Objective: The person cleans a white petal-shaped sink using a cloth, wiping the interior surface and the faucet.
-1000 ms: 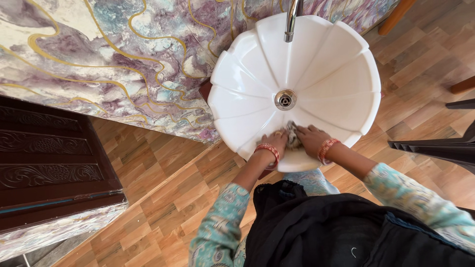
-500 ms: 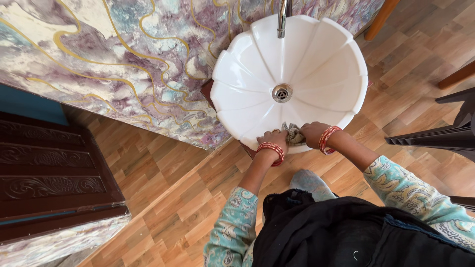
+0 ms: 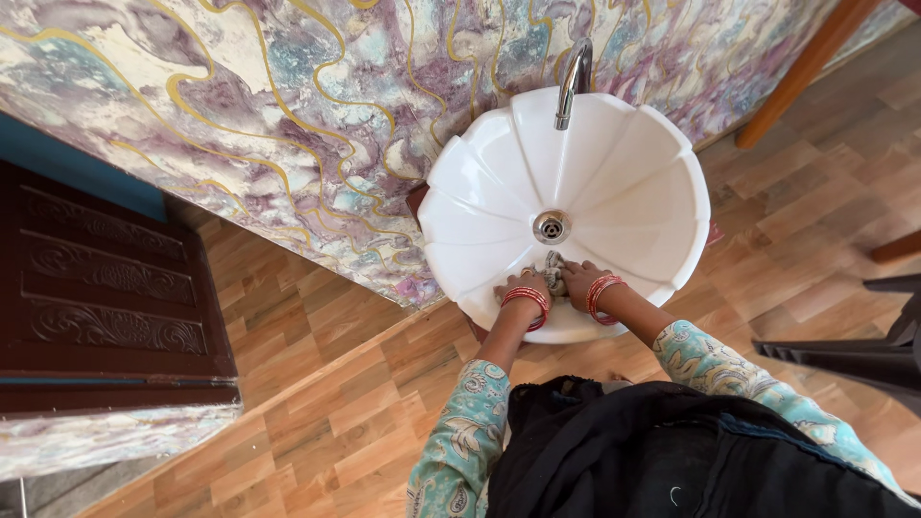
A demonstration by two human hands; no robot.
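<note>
Both hands met low in the white fluted basin [image 3: 480,182], on the slope nearest the person, just below the metal drain [image 3: 551,227]. The left hand [image 3: 518,286] and the right hand [image 3: 578,278] were drawn close together with a small greyish cloth [image 3: 554,271] bunched between them; the fingers of each curled in on the wad from its own side, so it was pinched from both sides and held against the porcelain, though how tightly could not be told from above. Holding it so, with the wrists bent down over the near rim, kept the cloth inside the bowl, where any drip would run toward the drain and not onto the wooden floor [image 3: 317,384]. Red bangles [image 3: 526,298] sat at both wrists, and the patterned teal sleeves [image 3: 460,422] stopped short of them, clear of the basin. The chrome tap [image 3: 572,82] rose at the far rim, against the marbled purple and gold wall [image 3: 240,125], and no water could be made out running from it. A dark carved cabinet [image 3: 106,307] stood well apart to the left, and dark furniture legs [image 3: 844,350] stood to the right.
</note>
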